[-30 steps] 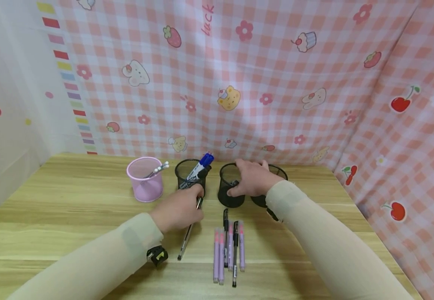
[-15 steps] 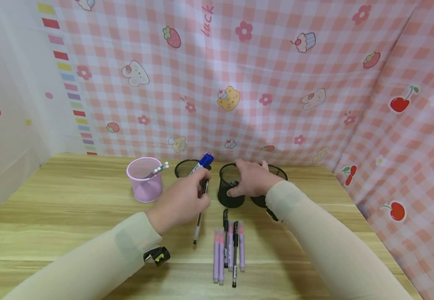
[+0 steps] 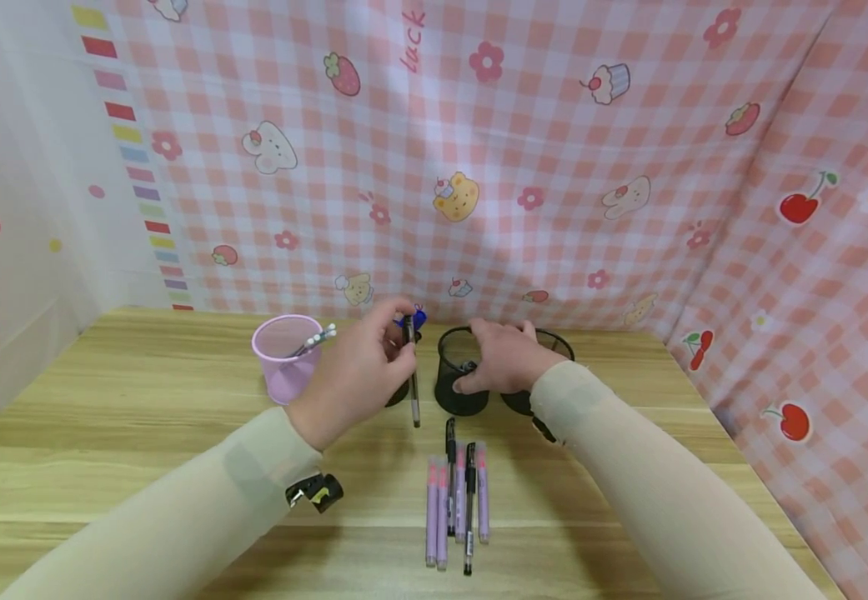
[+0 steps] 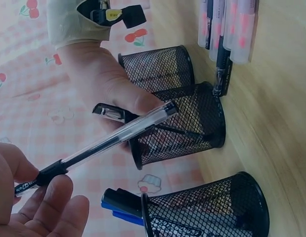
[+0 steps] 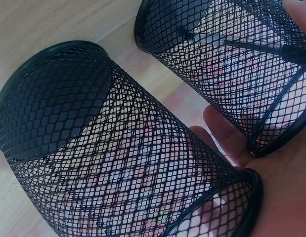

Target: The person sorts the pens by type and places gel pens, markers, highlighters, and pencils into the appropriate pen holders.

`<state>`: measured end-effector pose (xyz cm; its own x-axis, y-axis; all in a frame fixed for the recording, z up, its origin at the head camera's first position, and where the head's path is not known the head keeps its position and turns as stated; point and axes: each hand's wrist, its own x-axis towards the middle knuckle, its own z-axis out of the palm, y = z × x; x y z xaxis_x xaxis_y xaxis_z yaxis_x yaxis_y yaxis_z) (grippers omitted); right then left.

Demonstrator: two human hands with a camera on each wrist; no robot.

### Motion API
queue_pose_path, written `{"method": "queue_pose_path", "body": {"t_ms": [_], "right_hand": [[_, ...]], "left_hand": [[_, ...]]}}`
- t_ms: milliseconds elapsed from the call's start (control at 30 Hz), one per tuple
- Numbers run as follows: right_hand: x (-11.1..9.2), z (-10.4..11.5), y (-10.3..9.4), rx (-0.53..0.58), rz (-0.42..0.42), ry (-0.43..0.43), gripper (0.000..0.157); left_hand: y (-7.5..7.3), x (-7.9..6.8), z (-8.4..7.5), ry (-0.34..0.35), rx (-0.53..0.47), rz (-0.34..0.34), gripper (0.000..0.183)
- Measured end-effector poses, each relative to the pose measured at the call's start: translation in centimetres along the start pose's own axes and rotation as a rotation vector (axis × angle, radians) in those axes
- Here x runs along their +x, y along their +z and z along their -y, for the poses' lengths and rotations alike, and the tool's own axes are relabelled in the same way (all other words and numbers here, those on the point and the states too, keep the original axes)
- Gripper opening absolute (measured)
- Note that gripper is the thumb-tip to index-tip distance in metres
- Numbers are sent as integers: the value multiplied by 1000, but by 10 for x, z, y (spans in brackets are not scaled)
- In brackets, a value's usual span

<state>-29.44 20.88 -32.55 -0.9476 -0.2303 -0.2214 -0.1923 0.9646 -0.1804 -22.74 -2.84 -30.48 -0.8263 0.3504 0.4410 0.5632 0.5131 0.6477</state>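
Item: one slim pen of clear plastic, black at its upper end (image 3: pixel 414 385). We find it pinched at that black end by the left hand's (image 3: pixel 358 367) grip. Over the last second it rises from a low slant above the wood-grain counter (image 3: pixel 178 475) to a steep stance before the marker cup. For the work in hand, we judge that this brings the pen up near the rims; we see it in no cup yet.

Item: one black wire-mesh round cup (image 4: pixel 207 207), bearing a blue-capped marker (image 3: pixel 419 319).

Item: a second black mesh cup (image 3: pixel 459 393), containing a black-capped pen (image 4: pixel 110 112). The right hand (image 3: pixel 512 354) grips it, unchanged in place, which we judge steadies it.

Item: a third such cup (image 5: pixel 103 143), just beside.

Item: one pink round cup (image 3: pixel 279 379), holding thin white-tipped sticks (image 3: pixel 321 336).

Item: four purple highlighters (image 3: pixel 431 517) and two black-capped clear pens (image 3: pixel 469 500), lying together on the counter.
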Motion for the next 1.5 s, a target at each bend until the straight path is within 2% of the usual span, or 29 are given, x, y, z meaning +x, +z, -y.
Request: {"method": "queue_pose_path", "body": {"t_ms": [300, 767, 1033, 1267, 1500], "right_hand": [[1, 0, 0, 1, 0, 1, 105], [-1, -1, 0, 8, -2, 1, 104], [1, 0, 1, -2, -3, 7, 103], [1, 0, 0, -5, -4, 10, 104], [1, 0, 0, -2, 3, 3, 101]], "left_hand": [[-1, 5, -4, -15, -41, -54, 34], [3, 12, -5, 105, -144, -267, 34], [10, 18, -4, 131, -171, -358, 31], [19, 24, -2, 129, -194, -372, 26], [27, 27, 1, 177, -127, -371, 23]]}}
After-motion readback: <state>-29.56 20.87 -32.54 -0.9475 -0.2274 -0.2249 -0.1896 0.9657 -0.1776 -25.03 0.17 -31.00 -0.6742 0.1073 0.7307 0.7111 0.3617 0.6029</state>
